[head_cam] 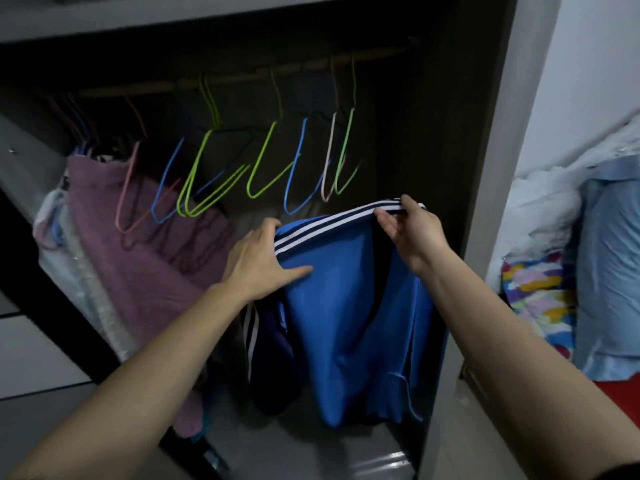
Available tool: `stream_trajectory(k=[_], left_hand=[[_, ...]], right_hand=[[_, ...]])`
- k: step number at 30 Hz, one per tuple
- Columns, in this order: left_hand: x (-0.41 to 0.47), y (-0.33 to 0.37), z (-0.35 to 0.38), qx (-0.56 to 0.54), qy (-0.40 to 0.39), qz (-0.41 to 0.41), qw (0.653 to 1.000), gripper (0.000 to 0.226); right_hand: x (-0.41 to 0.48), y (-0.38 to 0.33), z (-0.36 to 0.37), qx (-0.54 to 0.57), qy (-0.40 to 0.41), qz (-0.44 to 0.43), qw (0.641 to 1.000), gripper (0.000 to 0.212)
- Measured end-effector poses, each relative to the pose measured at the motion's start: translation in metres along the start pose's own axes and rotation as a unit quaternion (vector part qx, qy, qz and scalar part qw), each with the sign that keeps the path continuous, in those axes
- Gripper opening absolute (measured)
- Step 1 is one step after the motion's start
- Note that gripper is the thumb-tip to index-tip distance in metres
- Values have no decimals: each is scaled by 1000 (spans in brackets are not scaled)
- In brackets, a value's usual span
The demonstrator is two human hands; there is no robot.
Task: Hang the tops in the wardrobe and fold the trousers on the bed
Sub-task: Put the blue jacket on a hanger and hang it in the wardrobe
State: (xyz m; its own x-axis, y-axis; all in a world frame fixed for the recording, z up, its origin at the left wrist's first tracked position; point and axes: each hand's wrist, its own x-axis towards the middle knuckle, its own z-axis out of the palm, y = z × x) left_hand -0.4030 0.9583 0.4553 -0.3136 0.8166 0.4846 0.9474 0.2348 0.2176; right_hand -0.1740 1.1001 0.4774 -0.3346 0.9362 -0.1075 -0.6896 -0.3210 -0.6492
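A bright blue top [346,306] with white and dark stripes along its shoulder hangs in front of the open wardrobe [433,116]. My left hand [263,261] grips its left shoulder, fingers behind the fabric and thumb lying across the front. My right hand [412,233] pinches the striped shoulder edge near the collar. Whether a hanger sits inside the top is hidden. A dark navy striped garment [270,358] hangs low just left of it. Several empty wire hangers [263,164] in green, blue and pink hang on the rail [242,76] above.
A mauve fleece garment [138,244] hangs at the left of the wardrobe beside a plastic-wrapped bundle [69,271]. The wardrobe's grey side panel [502,168] stands at the right. Beyond it lies a bed with a blue pillow [609,271], white bedding [543,209] and a multicoloured cloth [536,292].
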Motion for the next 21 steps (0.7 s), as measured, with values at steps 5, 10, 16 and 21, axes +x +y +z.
stream_trajectory(k=[5,10,16,21], left_hand=[[24,-22,-6,43,25,42,998,62],[28,-51,-9,78,81,57,992,65],[44,-63,-22,-46,168,-39,984,19],[57,-39,-15,-381,110,-139,908,26]], right_hand=[[-2,-8,31,-3,-51,-46,998,25],[2,-5,54,-27,-27,-102,994,18],[11,39,32,-72,54,-69,994,13],[11,69,11,-421,49,152,893,37]])
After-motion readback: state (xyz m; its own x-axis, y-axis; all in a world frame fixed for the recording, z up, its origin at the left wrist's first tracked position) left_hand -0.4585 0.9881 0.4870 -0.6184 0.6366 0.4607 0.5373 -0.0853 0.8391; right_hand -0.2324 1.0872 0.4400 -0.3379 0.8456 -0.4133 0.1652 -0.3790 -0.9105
